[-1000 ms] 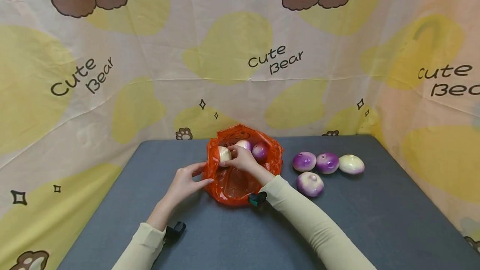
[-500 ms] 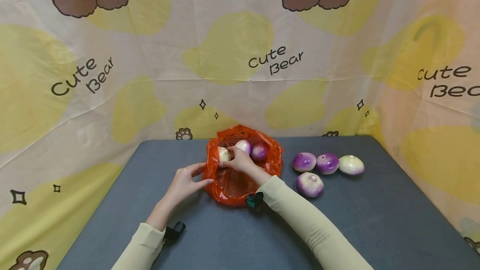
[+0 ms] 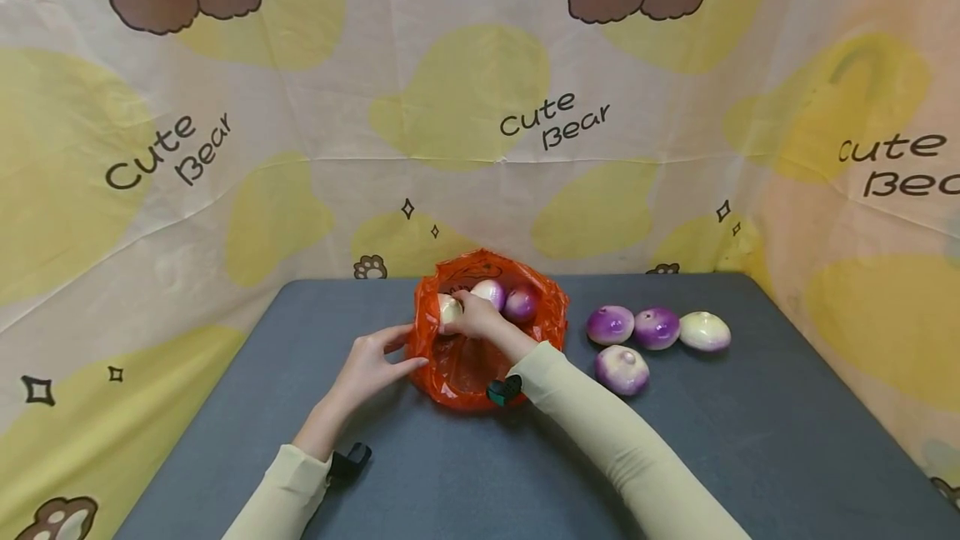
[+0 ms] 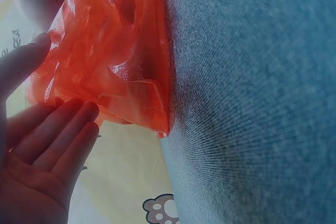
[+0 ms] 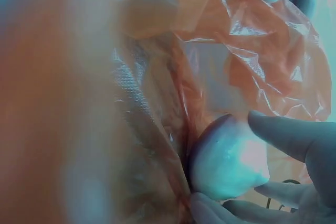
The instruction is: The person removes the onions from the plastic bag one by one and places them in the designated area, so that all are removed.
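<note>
A red-orange plastic bag [image 3: 553,325] stands with its mouth spread wide at the back middle of the table. Inside it my right hand [image 3: 483,315] grips a pale onion [image 3: 450,307] by the left wall, thumb on one side and fingers on the other in the right wrist view. Beside that onion sit a white-purple onion [image 3: 489,293] and a purple onion [image 3: 521,303]. My left hand [image 3: 369,363] rests against the bag's left outside, its fingers fairly straight and touching the plastic in the left wrist view.
Right of the bag lie two purple onions, one nearer [image 3: 611,325] and one beside it [image 3: 657,328], a whitish onion [image 3: 705,332] and a white-purple onion [image 3: 622,370]. The grey table [image 3: 420,482] ends at a printed cloth backdrop [image 3: 450,123].
My right wrist has shifted slightly left and farther from me, the hand staying on the pale onion in the bag. My left hand keeps its place.
</note>
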Demonstrator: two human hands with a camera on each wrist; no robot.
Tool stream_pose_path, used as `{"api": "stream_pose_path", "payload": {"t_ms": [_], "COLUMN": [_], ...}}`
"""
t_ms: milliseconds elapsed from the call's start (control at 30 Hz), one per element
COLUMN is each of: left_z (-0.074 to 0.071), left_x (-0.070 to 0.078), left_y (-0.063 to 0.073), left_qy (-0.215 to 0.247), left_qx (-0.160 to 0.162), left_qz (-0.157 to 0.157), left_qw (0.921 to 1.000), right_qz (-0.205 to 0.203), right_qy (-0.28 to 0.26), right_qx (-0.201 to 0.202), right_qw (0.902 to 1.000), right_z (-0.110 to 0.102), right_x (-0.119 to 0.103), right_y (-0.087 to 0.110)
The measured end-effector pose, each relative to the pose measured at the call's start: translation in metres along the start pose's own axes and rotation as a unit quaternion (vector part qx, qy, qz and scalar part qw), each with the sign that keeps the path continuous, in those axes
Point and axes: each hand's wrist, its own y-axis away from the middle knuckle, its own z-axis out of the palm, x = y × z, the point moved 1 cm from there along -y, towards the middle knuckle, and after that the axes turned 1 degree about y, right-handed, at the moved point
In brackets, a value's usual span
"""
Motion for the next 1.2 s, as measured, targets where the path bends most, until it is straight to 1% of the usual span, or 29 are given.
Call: {"api": "stream_pose_path", "payload": {"t_ms": [100, 233, 400, 633, 733, 900, 1033, 1200], "left_z": [0.000, -0.001, -0.001, -0.002, -0.002, -0.002, -0.002, -0.003], "left_x": [0.000, 0.000, 0.000, 0.001, 0.002, 0.002, 0.002, 0.003], "left_y": [0.000, 0.001, 0.002, 0.002, 0.002, 0.002, 0.002, 0.003], "left_qy": [-0.004, -0.003, 0.000, 0.002, 0.001, 0.003, 0.007, -0.001], "left_qx": [-0.001, -0.002, -0.005, -0.004, -0.004, -0.004, -0.005, -0.005], "left_qz": [0.002, 0.001, -0.004, -0.005, -0.006, -0.006, -0.007, -0.007], "left_qw": [1.0000, 1.0000, 1.0000, 1.0000, 1.0000, 1.0000, 0.9999, 1.0000], "right_qz": [0.005, 0.006, -0.008, -0.028, -0.030, -0.027, -0.025, -0.025], "right_qy": [0.009, 0.007, 0.007, 0.038, 0.031, 0.000, -0.008, -0.017], "right_qx": [-0.004, 0.004, 0.021, 0.034, 0.038, 0.040, 0.040, 0.044], "right_qw": [0.9999, 0.9999, 0.9997, 0.9983, 0.9983, 0.9988, 0.9988, 0.9986], "right_z": [0.000, 0.003, 0.007, 0.014, 0.017, 0.019, 0.021, 0.023], "right_x": [-0.002, -0.002, 0.000, -0.002, -0.001, 0.001, 0.002, 0.002], "right_y": [-0.002, -0.004, -0.005, -0.001, -0.002, -0.001, -0.002, -0.003]}}
